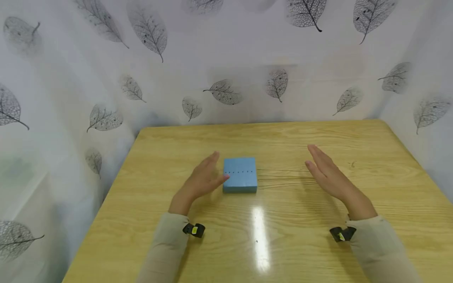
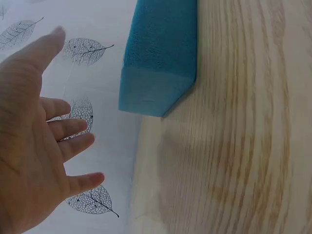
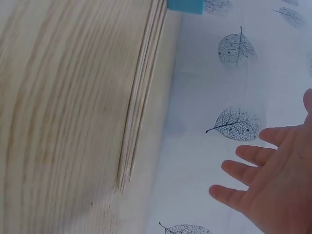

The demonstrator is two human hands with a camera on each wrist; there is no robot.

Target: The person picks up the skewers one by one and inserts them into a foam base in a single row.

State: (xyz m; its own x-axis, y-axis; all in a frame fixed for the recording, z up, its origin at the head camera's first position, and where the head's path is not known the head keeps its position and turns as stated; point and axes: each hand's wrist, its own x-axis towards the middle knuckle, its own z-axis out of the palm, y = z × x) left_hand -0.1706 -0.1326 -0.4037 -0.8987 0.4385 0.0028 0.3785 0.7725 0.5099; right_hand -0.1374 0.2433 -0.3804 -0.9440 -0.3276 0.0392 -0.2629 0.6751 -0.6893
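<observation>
A light-blue foam block (image 1: 240, 163) lies flat on the wooden table, with a row of small dark dots across its top. My left hand (image 1: 202, 179) is raised at the block's left side; its thumb overlaps the block's edge in the head view. The left wrist view shows the fingers (image 2: 73, 126) spread and nothing in the palm. To the right of the block, several thin straight sticks (image 1: 279, 180) lie side by side. Over their right ends is my right hand (image 1: 329, 175), fingers extended and holding nothing; the sticks (image 3: 139, 102) also show in the right wrist view.
The wooden table (image 1: 141, 243) has its far edge close to a white curtain (image 1: 240, 47) printed with grey leaves. That curtain also hangs along the left and right sides. A black wrist camera (image 1: 194, 230) sits at the left cuff, another wrist camera (image 1: 342, 234) at the right.
</observation>
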